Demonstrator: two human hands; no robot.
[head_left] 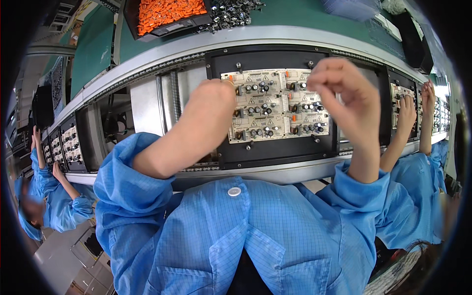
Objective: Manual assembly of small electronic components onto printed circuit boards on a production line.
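A panel of pale circuit boards (258, 119) lies in a black carrier frame (278, 153) in front of me. Rows of small black cylindrical capacitors and a few orange parts (293, 118) stand on it. My left hand (211, 103) is closed at the panel's upper left corner, fingertips down at the board; what they pinch is hidden. Over the panel's upper right edge, my right hand (346, 93) is raised with curled fingers, thumb tip close to the index fingertip. Anything between them is too small to make out.
Beyond the metal conveyor rail (275, 34), a black bin (169, 24) holds many orange parts, beside a pile of dark metal-looking parts (231, 14) on the green surface (290, 17). Co-workers' hands (405, 115) work at other boards to my right, and another person (59, 196) is at left.
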